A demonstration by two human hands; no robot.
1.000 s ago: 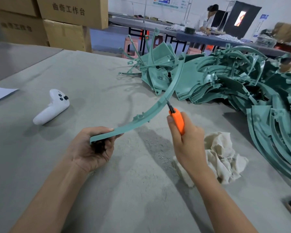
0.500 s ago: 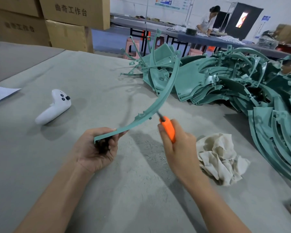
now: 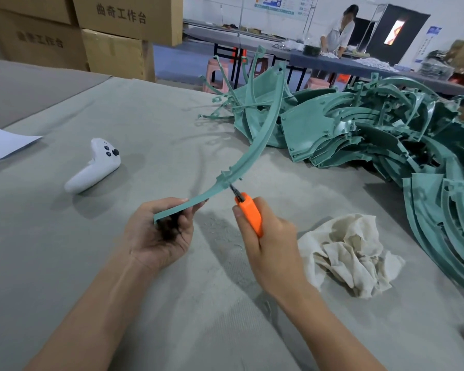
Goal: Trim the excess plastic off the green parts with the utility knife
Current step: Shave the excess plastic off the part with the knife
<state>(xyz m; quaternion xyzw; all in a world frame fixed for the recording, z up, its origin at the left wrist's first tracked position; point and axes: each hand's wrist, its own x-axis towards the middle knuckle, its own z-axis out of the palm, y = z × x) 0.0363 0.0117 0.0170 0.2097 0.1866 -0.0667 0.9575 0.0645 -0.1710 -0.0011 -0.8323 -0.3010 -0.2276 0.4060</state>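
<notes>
Both forearms reach in over the bench (image 3: 212, 317). The left hand (image 3: 158, 234) has its grip clenched on the near end of one curved green strip (image 3: 252, 153), thumb on top. It holds the strip up off the bench so that it arcs away toward the pile. The right hand (image 3: 268, 242) has its grip wrapped round the orange knife (image 3: 249, 212). The blade is out, and its tip touches the strip's lower edge just under a small tab, not far along from the held end.

So the work is mid-cut on this one piece. The flash is too fine to make out, so I cannot tell which stretches of its edge are already clean.

A crumpled rag (image 3: 351, 253) lies just to the right of the knife hand. Farther off to the left are a white controller (image 3: 94, 167) and a sheet of paper (image 3: 3, 145), neither of which seems to belong to the job.

Beyond, the pile (image 3: 386, 140) of green parts sprawls in a tangle across the far right of the bench. No separate stack of finished parts can be picked out, so the count already done is unknown. Judging by the size of the heap, most of the trimming probably lies ahead.

Behind the bench stand cardboard boxes (image 3: 113, 36), and another person (image 3: 338, 33) works at a distant table.
</notes>
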